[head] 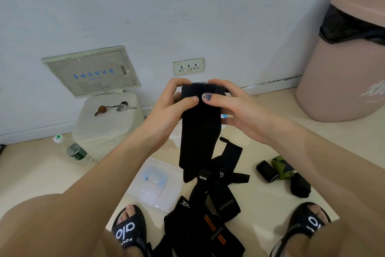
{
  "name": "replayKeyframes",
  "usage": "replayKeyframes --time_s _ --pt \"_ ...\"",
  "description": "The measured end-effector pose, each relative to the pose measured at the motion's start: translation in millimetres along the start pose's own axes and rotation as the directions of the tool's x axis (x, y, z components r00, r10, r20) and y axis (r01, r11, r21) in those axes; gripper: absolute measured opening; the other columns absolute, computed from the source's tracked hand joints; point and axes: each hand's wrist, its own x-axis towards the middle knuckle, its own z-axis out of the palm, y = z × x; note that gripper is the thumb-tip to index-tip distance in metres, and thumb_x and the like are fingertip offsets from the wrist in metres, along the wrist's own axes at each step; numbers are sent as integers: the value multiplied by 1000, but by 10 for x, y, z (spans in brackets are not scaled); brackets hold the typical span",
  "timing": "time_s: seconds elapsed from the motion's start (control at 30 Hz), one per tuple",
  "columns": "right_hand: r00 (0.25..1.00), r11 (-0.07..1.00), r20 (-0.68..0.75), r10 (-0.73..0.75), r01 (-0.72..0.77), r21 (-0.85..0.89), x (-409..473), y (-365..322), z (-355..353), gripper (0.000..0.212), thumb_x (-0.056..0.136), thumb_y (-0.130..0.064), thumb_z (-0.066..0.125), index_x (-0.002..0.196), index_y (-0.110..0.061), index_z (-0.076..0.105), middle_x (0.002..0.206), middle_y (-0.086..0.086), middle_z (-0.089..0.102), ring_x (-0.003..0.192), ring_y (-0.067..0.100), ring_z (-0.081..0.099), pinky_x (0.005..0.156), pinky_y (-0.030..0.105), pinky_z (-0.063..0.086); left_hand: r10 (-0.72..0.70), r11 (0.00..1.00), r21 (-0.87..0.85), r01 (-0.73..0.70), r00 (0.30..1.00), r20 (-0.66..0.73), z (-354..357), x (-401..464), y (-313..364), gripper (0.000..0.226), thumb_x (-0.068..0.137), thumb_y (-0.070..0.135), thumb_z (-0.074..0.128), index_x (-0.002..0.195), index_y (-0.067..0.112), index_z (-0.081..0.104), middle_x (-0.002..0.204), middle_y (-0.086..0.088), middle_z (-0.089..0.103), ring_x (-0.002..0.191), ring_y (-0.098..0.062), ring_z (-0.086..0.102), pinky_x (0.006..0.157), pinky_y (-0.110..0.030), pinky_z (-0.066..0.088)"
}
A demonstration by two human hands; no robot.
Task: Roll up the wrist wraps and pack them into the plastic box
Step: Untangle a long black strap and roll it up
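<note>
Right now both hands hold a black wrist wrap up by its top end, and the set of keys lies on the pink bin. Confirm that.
Not quite. Both the left hand and right hand do grip the black wrist wrap at its top end, but the keys lie on the white stool by the wall, not on the pink bin. The head view shows this.

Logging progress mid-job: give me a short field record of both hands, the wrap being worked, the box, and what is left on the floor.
left hand: grips the top of the black wrist wrap, thumb on its front
right hand: grips the same top end from the other side
wrap state: rolling started at the top; the rest hangs down unrolled
plastic box: clear, on the floor below the hands; no wraps visible inside
unrolled wraps: black pile between the sandals
rolled wraps: small group on the floor to the right
</note>
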Motion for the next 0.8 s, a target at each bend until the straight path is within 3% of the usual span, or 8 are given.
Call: replayKeyframes --time_s 0.13,0.3,0.37,0.47,0.53,0.7,0.8 --pt "999 999 -40 -13 14 30 -12 18 47 28 97 -36 68 123 -24 67 107 -1 73 98 19 76 76 30 60 48 999 15 -49 999 20 -11 -22 -3 33 86 16 63 117 27 57 110 -10 64 98 -24 64 90 -39 48" --pt "983 989 -108 -146 144 -32 11 69 42 24 93 -17 75 116 -17 70 100 8 73 101 28 73 88 42 62 4 1000 -26 -3 1000 20 23 -27 -11 40 79 13 59 117 24 52 104 -6 63 89 -18 64 84 -33 51" --pt "978 985 -114 -175 172 -34 13 78 34 26 91 -13 77 115 -18 70 102 9 73 105 30 72 92 44 60 -59 997 -56 59 998 9 52 -33 -8 42 81 25 60 122 25 51 105 -3 63 86 -15 65 82 -31 54" --pt "969 975 -123 -214 205 -82 2 84 28 29 88 -10 78 114 -20 70 104 9 73 104 26 71 94 43 58 -135 989 -54 134 991 -2 69 -35 -12 48 85 51 55 125 24 53 111 -2 61 91 -20 65 93 -38 55" --pt "963 967 -121 -241 227 -118 -4 96 41 32 87 -7 79 115 -19 70 109 11 73 105 26 70 96 42 59 -159 987 -8 159 987 -17 69 -21 -16 47 90 58 52 123 26 55 115 0 63 95 -22 68 96 -40 56" --pt "961 965 -133 -242 224 -138 0 107 45 40 83 -7 82 117 -23 69 112 12 71 106 29 69 97 46 58 -141 990 10 142 990 -23 69 -7 -24 23 105 35 52 123 20 58 90 13 72 84 -12 72 80 -32 56" --pt "981 982 -103 -167 155 -111 29 115 10 58 72 -15 87 124 -30 66 113 5 71 108 24 70 102 44 56 -96 995 28 96 995 -17 42 -17 -7 27 101 31 60 123 16 58 97 4 69 89 -13 68 81 -31 53"
